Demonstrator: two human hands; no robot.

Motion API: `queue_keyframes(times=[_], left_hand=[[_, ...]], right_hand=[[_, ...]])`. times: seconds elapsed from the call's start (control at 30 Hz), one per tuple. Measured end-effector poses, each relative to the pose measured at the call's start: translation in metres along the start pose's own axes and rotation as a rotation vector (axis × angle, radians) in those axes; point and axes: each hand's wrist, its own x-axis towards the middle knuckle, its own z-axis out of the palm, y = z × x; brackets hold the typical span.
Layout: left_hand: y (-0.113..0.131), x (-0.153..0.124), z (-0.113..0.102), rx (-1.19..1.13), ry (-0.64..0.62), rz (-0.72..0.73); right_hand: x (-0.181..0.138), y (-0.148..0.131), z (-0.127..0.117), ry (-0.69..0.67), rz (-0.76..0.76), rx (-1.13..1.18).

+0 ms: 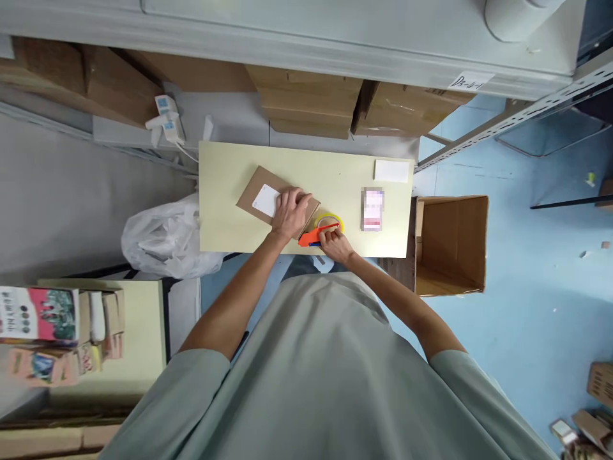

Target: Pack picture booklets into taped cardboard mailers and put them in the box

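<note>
The left hand [288, 211] lies palm-down on a flat cardboard box [251, 188], its fingers loosely bent and not closed around it, while the right hand [336, 245] grips an orange tape dispenser [306, 239]. From the left, the box sits slanted on the pale-yellow counter [223, 223], its white label [264, 199] just left of the left hand. The dispenser is between the hands at the box's near right corner; whether they touch is unclear. Its yellow tape roll [341, 221] shows just beyond the right hand. Farther right lies a pixelated smartphone [372, 209].

Right hand [336, 246] grips tape dispenser [308, 238] (orange).
</note>
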Motion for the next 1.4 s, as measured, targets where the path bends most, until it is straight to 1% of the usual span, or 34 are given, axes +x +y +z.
queue_keyframes(times=[0.17,0.27,0.37,0.53,0.67,0.77,0.83,0.93,1.0,1.07,1.23,1.33,1.4], left_hand=[[-0.006,-0.002,0.002,-0.014,0.005,0.011],[-0.011,-0.002,0.003,-0.006,0.001,0.020],[-0.014,-0.002,0.003,0.005,-0.007,0.022],[-0.015,-0.003,0.003,0.037,-0.006,0.020],[-0.015,-0.002,0.003,0.037,-0.021,-0.010],[-0.016,-0.001,0.003,0.044,-0.047,-0.039],[-0.016,-0.001,0.004,0.058,-0.053,-0.043],[-0.018,-0.001,0.006,0.070,-0.026,-0.025],[-0.019,-0.001,0.006,0.063,-0.014,-0.011],[-0.020,-0.001,0.006,0.071,-0.027,-0.010],[-0.020,-0.001,0.005,0.100,-0.082,-0.028],[-0.023,0.000,0.003,0.091,-0.062,0.010],[-0.026,0.000,0.000,0.077,-0.074,0.048]], right_hand=[[0.003,0.001,0.002,0.014,-0.005,0.049],[0.006,0.004,0.000,0.035,-0.025,0.073],[0.008,0.009,-0.002,0.028,-0.049,0.083],[0.011,0.013,-0.002,0.005,-0.038,0.130],[0.012,0.019,-0.004,0.011,-0.034,0.176],[0.016,0.039,-0.011,0.011,0.006,0.168],[0.021,0.062,-0.019,0.012,0.072,0.152],[0.033,0.102,-0.031,0.049,0.168,0.156],[0.042,0.125,-0.039,0.058,0.153,0.143],[0.051,0.140,-0.044,0.065,0.105,0.129],[0.068,0.154,-0.048,0.088,-0.016,0.091],[0.070,0.157,-0.050,0.089,-0.067,0.116],[0.067,0.156,-0.052,0.060,-0.079,0.159]])
